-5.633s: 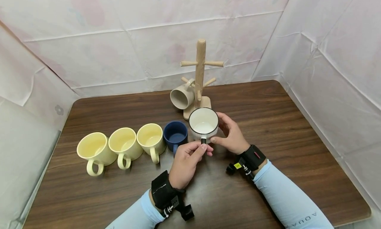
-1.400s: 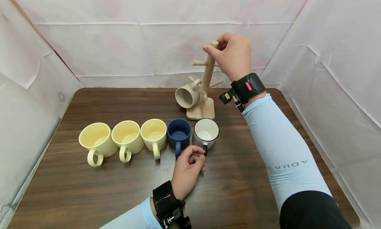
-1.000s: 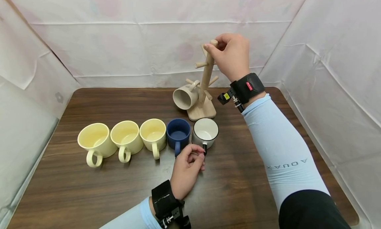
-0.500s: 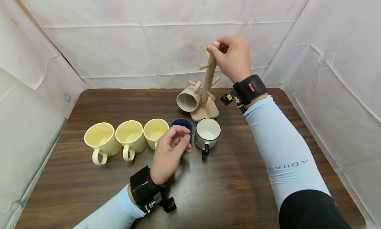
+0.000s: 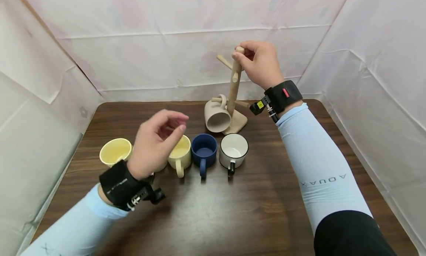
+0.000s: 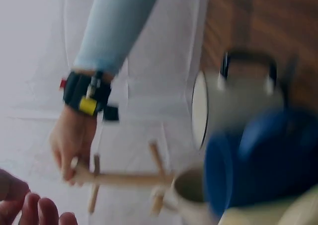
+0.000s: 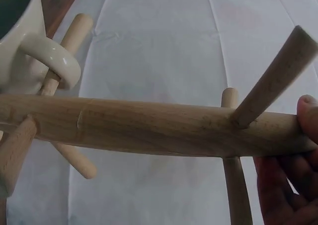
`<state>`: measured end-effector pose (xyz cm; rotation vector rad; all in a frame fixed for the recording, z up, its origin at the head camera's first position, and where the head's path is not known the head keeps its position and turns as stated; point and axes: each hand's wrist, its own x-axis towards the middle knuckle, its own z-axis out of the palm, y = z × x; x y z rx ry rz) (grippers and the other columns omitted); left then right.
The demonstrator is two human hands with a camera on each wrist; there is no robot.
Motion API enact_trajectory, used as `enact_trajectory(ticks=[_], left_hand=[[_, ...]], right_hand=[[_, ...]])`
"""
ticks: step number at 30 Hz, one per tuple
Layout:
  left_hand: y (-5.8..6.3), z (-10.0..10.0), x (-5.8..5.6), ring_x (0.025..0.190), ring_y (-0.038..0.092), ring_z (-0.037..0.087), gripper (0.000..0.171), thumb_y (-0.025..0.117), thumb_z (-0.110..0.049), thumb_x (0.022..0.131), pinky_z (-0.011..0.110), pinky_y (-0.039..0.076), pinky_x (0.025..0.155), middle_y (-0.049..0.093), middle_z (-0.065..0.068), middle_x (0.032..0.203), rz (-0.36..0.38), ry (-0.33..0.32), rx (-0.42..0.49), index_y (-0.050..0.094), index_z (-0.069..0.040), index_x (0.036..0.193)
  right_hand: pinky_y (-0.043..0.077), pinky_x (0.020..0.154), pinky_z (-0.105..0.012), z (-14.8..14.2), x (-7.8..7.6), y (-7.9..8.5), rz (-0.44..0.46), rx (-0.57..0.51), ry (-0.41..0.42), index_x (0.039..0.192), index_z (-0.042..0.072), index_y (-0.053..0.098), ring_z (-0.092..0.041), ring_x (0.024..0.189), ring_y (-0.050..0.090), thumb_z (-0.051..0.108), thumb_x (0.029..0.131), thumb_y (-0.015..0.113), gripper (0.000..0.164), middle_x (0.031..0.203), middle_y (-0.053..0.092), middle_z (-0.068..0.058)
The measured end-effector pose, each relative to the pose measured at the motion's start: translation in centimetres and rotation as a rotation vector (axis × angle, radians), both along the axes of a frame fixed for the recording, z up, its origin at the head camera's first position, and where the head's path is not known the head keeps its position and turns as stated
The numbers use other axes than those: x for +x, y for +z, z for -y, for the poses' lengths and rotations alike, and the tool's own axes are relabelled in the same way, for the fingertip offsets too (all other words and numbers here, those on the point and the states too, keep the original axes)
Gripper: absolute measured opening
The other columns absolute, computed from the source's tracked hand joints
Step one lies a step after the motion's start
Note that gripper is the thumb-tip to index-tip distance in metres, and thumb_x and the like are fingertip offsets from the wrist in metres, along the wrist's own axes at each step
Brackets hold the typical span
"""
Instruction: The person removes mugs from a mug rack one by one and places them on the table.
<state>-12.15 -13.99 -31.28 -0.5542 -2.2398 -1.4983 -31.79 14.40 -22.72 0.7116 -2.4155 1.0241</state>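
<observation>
My right hand (image 5: 263, 64) pinches the top of the wooden mug tree's post (image 5: 235, 86), which leans a little to the right. From one of its lower pegs a beige mug (image 5: 217, 119) hangs by the handle, also near in the right wrist view. My left hand (image 5: 154, 143) hovers over the yellow mugs, fingers loosely bent and holding nothing. It hides most of the middle yellow mug. The left yellow mug (image 5: 115, 151), the right yellow mug (image 5: 181, 152), a navy blue mug (image 5: 204, 152) and a white black-rimmed mug (image 5: 233, 150) stand in a row.
The brown wooden table (image 5: 213, 215) carries everything. White sheeting (image 5: 139, 60) rises behind it and along both sides. The mug tree's square base (image 5: 237, 122) stands behind the white mug, close to it.
My left hand has left the white mug's handle and moved left and up over the yellow mugs. Held at its top by my right hand, the mug tree has turned, bringing the beige mug forward.
</observation>
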Motion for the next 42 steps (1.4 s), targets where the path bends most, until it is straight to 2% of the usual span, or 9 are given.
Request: enact_trajectory(ticks=[4, 6, 9, 13, 16, 22, 30, 37, 42], left_hand=[[2.1, 2.2, -2.8, 0.094, 0.071, 0.012, 0.022, 0.076, -0.003, 0.104, 0.02, 0.057, 0.079, 0.078, 0.003, 0.113, -0.02, -0.036, -0.15, 0.078, -0.005, 0.126], [2.9, 3.2, -4.6, 0.098, 0.072, 0.012, 0.023, 0.075, -0.004, 0.105, 0.02, 0.058, 0.083, 0.079, 0.004, 0.116, -0.024, -0.067, -0.219, 0.078, -0.005, 0.128], [3.3, 4.5, -7.4, 0.1, 0.072, 0.015, 0.024, 0.075, -0.006, 0.105, 0.023, 0.059, 0.085, 0.078, 0.005, 0.121, -0.07, -0.083, -0.353, 0.078, -0.006, 0.13], [2.7, 5.7, -10.4, 0.101, 0.073, 0.024, 0.025, 0.076, -0.005, 0.104, 0.039, 0.061, 0.084, 0.076, 0.01, 0.123, -0.206, -0.117, -0.565, 0.078, -0.006, 0.129], [1.9, 6.2, -12.3, 0.108, 0.073, 0.033, 0.026, 0.078, -0.006, 0.103, 0.051, 0.06, 0.091, 0.076, 0.014, 0.123, -0.294, -0.19, -0.741, 0.079, -0.005, 0.129], [-0.4, 6.4, -15.0, 0.131, 0.064, 0.039, 0.046, 0.084, -0.011, 0.099, 0.055, 0.052, 0.111, 0.071, 0.015, 0.14, -0.337, -0.366, -1.048, 0.072, -0.006, 0.143], [-3.4, 9.4, -12.5, 0.132, 0.061, 0.04, 0.082, 0.097, -0.029, 0.086, 0.055, 0.055, 0.107, 0.063, 0.017, 0.153, -0.337, -0.353, -1.251, 0.059, -0.005, 0.155], [-3.2, 11.8, -9.0, 0.136, 0.059, 0.039, 0.094, 0.099, -0.029, 0.083, 0.055, 0.055, 0.106, 0.054, 0.017, 0.162, -0.228, -0.279, -1.296, 0.053, -0.003, 0.16], [-3.0, 9.6, -9.0, 0.142, 0.057, 0.039, 0.092, 0.096, -0.034, 0.086, 0.056, 0.056, 0.105, 0.051, 0.017, 0.166, -0.178, -0.25, -1.253, 0.052, -0.003, 0.161]], right_hand=[[0.055, 0.094, -0.023, -0.2, 1.0, 0.1, 0.036, -0.077, -0.07, 0.138, 0.008, 0.077, -0.015, 0.106, 0.073, 0.03, 0.109, 0.073, 0.037, 0.122, 0.08, -0.008], [0.054, 0.1, -0.022, -0.6, 2.1, -0.1, 0.031, -0.199, -0.108, 0.139, 0.009, 0.075, -0.013, 0.111, 0.072, 0.03, 0.108, 0.074, 0.038, 0.125, 0.079, -0.008], [0.055, 0.092, -0.023, -2.0, 4.4, -1.4, -0.055, -0.449, -0.103, 0.131, 0.004, 0.078, -0.015, 0.105, 0.074, 0.023, 0.107, 0.074, 0.031, 0.119, 0.081, -0.009], [0.056, 0.088, -0.028, -4.3, 7.5, -4.6, -0.139, -0.647, -0.06, 0.119, 0.003, 0.083, -0.018, 0.097, 0.076, 0.015, 0.107, 0.071, 0.02, 0.104, 0.083, -0.006], [0.057, 0.092, -0.031, -5.6, 9.6, -6.7, -0.12, -0.742, -0.065, 0.115, 0.0, 0.083, -0.021, 0.095, 0.076, 0.012, 0.108, 0.07, 0.019, 0.1, 0.083, -0.005], [0.056, 0.087, -0.032, -6.2, 12.1, -8.5, -0.104, -0.939, -0.053, 0.11, -0.01, 0.081, -0.026, 0.089, 0.072, 0.005, 0.106, 0.07, 0.018, 0.095, 0.081, -0.012], [0.058, 0.084, -0.031, -2.9, 13.4, -8.3, -0.118, -0.98, 0.073, 0.105, -0.019, 0.076, -0.025, 0.085, 0.074, 0.001, 0.104, 0.071, 0.02, 0.091, 0.081, -0.012], [0.059, 0.083, -0.031, -0.3, 14.6, -5.9, -0.114, -1.132, 0.207, 0.097, -0.027, 0.07, -0.025, 0.078, 0.075, -0.006, 0.098, 0.071, 0.021, 0.084, 0.079, -0.017], [0.057, 0.087, -0.031, -1.8, 14.8, -4.9, -0.092, -1.203, 0.194, 0.097, -0.026, 0.07, -0.029, 0.082, 0.075, -0.003, 0.094, 0.078, 0.024, 0.087, 0.078, -0.02]])
